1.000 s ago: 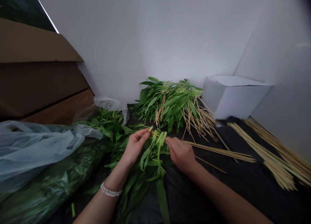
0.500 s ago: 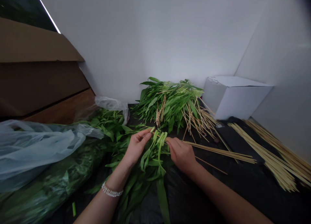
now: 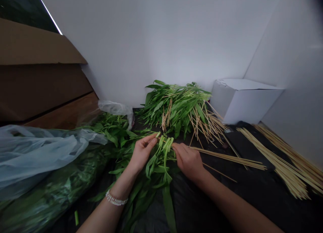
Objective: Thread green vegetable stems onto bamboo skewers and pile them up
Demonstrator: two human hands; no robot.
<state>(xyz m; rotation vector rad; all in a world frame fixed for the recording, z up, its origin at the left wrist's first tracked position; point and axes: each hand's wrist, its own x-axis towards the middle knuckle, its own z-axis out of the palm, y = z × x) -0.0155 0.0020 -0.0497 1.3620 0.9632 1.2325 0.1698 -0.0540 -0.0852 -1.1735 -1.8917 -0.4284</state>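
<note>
Left hand (image 3: pixel 142 151): your thumb and forefinger are closing in a pinch near the skewer tip, gripping a cut stem end (image 3: pixel 158 134) just left of the gathered stems.
Right hand (image 3: pixel 189 160): your fingers are curling closed around the skewer, just right of the gathered stems.
Bamboo skewer (image 3: pixel 159 137): running between your hands, passing the gathered stems; it should be feeling light and stiff but thin enough to snap, so the shaft close beside the stems is likely offering the surest hold.
Gathered stems (image 3: pixel 167 144): sitting side by side between your two hands; whether the skewer is piercing each one, you cannot tell. They are probably light, crisp and slightly slippery, splitting if squeezed, so pinching near the cut ends seems best.
Long leaves (image 3: pixel 168 202): hanging below the gathered stems, likely soft and easily bruised.
Skewer bundle (image 3: pixel 232 158): lying right of the gathered stems.
Leafy pile (image 3: pixel 174 101): resting beyond the gathered stems, sticks poking out.
Plastic bag (image 3: pixel 45 152): slumping well left of the gathered stems, over more greens (image 3: pixel 60 192).
White box (image 3: pixel 249 106): standing beyond and right of the gathered stems.
</note>
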